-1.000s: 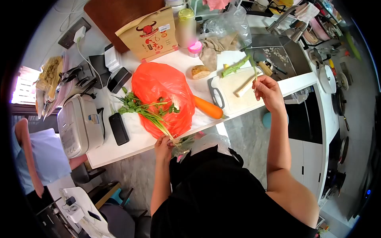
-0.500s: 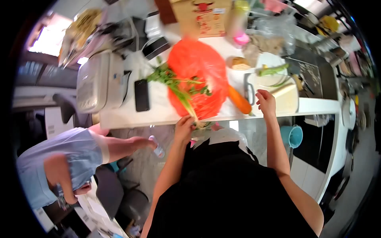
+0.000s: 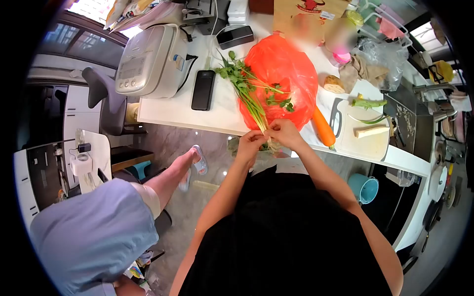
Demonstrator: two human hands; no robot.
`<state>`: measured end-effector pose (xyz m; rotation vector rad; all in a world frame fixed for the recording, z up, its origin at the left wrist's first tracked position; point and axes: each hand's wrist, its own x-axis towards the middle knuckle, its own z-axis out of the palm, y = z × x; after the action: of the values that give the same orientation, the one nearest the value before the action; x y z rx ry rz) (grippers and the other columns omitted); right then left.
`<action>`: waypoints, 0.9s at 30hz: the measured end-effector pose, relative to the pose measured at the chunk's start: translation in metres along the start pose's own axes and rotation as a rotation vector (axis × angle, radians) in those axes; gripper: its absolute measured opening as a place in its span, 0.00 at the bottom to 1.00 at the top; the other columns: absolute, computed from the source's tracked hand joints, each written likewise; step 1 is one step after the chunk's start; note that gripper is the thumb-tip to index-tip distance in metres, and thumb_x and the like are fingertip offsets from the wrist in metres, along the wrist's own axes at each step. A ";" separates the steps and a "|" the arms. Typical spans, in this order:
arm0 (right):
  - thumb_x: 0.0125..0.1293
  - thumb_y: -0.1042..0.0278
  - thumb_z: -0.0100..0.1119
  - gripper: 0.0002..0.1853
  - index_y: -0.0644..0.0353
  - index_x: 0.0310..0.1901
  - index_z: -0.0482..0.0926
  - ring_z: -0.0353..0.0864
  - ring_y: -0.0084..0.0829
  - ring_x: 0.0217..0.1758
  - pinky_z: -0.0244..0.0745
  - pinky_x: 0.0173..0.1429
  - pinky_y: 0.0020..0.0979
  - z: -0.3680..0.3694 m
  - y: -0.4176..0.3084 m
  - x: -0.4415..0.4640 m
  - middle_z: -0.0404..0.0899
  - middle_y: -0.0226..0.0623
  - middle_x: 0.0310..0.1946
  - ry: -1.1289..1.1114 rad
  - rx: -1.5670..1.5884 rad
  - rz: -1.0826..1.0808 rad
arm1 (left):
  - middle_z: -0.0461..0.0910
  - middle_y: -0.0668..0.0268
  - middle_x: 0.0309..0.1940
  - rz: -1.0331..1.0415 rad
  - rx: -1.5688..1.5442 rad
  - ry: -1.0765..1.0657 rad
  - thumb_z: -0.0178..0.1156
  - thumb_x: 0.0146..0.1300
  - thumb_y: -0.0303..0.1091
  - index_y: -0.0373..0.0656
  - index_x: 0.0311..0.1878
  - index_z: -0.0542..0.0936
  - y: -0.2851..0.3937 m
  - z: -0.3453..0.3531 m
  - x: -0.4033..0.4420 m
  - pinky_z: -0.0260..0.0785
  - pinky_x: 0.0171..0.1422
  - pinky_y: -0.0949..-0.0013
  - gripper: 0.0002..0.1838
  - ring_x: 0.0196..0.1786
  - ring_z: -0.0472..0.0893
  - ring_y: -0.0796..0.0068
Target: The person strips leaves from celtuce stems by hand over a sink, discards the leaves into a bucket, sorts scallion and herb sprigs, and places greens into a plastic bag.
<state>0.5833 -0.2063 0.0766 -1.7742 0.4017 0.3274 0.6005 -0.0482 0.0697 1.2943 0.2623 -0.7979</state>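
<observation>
A bunch of cilantro (image 3: 252, 106) lies over a red plastic bag (image 3: 301, 74) at the counter's front edge, leaves pointing away from me. Its pale stem ends and roots come toward me. My left hand (image 3: 251, 144) is closed on the stems near the roots. Right beside it, my right hand (image 3: 285, 134) pinches the same stem ends with bent fingers. Both sets of fingertips nearly meet, so exactly what each one grips is partly hidden. A carrot (image 3: 323, 127) lies just right of the bag.
A cutting board (image 3: 365, 143) holds a pale cut stick (image 3: 372, 131) and green pieces. A cut root vegetable (image 3: 334, 84) lies behind. Left are a phone (image 3: 203, 90) and rice cooker (image 3: 153, 61). Another person (image 3: 94, 222) is at lower left; a blue bucket (image 3: 364, 187) stands right.
My right hand has moved left from beside the cutting board to the cilantro's stem ends, joining my left hand. The view has shifted, and the other person has changed position.
</observation>
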 end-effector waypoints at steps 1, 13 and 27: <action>0.54 0.68 0.63 0.10 0.67 0.32 0.77 0.73 0.19 0.22 0.66 0.25 0.21 -0.001 -0.001 0.000 0.77 0.33 0.21 -0.007 -0.002 -0.001 | 0.77 0.71 0.27 0.015 0.010 -0.005 0.61 0.54 0.25 0.41 0.37 0.78 -0.001 0.001 0.000 0.62 0.30 0.79 0.07 0.26 0.71 0.83; 0.53 0.69 0.59 0.08 0.66 0.31 0.77 0.74 0.21 0.24 0.68 0.26 0.25 -0.003 0.005 0.001 0.76 0.34 0.22 0.072 0.279 0.164 | 0.77 0.70 0.27 -0.046 -0.076 0.070 0.60 0.54 0.25 0.42 0.35 0.77 -0.005 0.002 0.012 0.64 0.29 0.79 0.05 0.25 0.72 0.82; 0.60 0.74 0.58 0.03 0.63 0.33 0.76 0.75 0.16 0.25 0.70 0.25 0.18 -0.059 -0.049 -0.076 0.76 0.28 0.25 0.222 0.291 -0.130 | 0.72 0.69 0.19 -0.007 -0.112 0.122 0.59 0.56 0.25 0.37 0.30 0.74 -0.018 -0.010 0.032 0.60 0.24 0.78 0.03 0.19 0.69 0.81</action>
<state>0.5363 -0.2460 0.1653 -1.5452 0.4644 -0.0215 0.6141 -0.0519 0.0344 1.2388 0.4036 -0.7009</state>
